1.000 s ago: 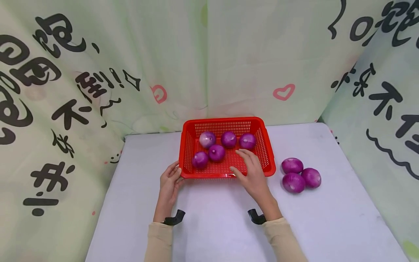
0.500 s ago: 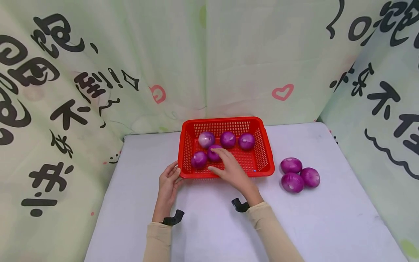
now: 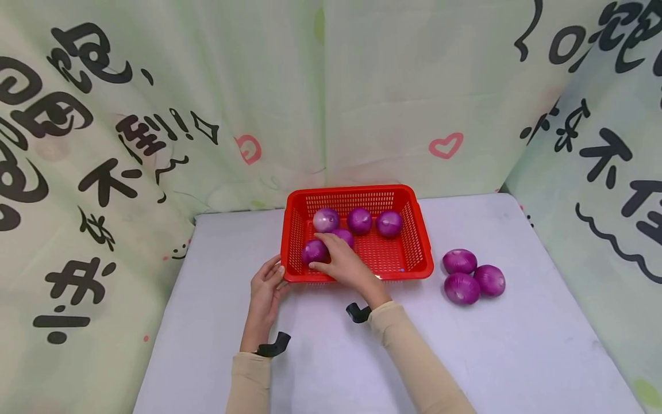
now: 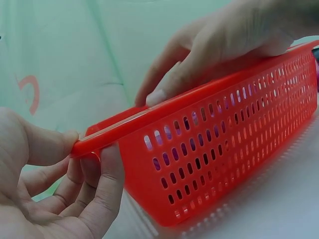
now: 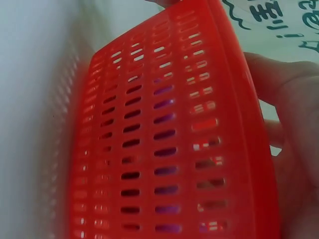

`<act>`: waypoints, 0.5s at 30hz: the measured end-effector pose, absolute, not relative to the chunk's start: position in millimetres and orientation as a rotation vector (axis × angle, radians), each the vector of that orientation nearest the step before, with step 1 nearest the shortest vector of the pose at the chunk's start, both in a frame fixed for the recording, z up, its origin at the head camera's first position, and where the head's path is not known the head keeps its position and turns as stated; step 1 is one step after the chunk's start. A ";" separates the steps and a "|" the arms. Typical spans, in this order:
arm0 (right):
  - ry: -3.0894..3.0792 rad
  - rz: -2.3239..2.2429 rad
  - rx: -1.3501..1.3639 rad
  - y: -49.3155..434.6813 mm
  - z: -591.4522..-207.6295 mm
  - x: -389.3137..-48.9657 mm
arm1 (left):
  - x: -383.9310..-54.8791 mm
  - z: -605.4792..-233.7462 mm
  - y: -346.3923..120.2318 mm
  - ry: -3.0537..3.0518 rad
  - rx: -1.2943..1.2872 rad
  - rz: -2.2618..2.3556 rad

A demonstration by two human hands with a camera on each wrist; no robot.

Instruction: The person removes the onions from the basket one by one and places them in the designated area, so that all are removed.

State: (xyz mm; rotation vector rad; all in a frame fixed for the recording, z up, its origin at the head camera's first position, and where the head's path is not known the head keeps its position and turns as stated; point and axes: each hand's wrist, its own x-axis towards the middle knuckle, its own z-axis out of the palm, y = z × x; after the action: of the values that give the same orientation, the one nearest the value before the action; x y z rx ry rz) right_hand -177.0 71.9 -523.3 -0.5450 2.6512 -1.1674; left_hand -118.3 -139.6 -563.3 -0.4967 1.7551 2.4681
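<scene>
A red plastic basket [image 3: 421,253] with slotted walls holds several purple onions. At its front left corner my left hand [image 3: 266,293] pinches the rim between thumb and fingers, as the left wrist view shows close up. My right hand [image 3: 343,261] reaches over the front rim into the basket. Its thumb and fingertips spread on either side of the front left onion [image 3: 312,252]. Partly behind that hand is another onion [image 3: 343,236]. In the right wrist view the basket's front wall [image 5: 149,129] fills most of the picture, with purple showing through the slots.
Outside the basket, to the right, three onions [image 3: 462,288] lie close together on the white table [image 3: 517,356]. Along the basket's back sit a paler onion [image 3: 326,220] and two purple ones. A printed curtain [image 3: 383,103] hangs behind the table and on both sides.
Inside the basket, my right hand has moved left from the bare right part, past the middle onion, to the front left onion. My left hand has stayed on the rim.
</scene>
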 end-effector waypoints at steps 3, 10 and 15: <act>2.657 -1.108 -0.551 66.4 -523.8 -179.1 | -117.9 -564.4 -139.8 1.761 -0.501 2.459; 2.680 -1.006 -0.531 55.3 -521.2 -183.1 | -118.6 -565.1 -139.8 1.746 -0.505 2.476; 2.665 -0.984 -0.520 51.4 -520.0 -185.1 | -118.6 -564.4 -140.2 1.743 -0.506 2.478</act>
State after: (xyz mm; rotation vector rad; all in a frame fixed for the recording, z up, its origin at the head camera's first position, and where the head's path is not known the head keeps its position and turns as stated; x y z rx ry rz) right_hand -185.1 51.4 -520.0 -0.5200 2.6650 -0.9839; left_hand -118.6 -140.2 -564.4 -0.5060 1.7433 2.4781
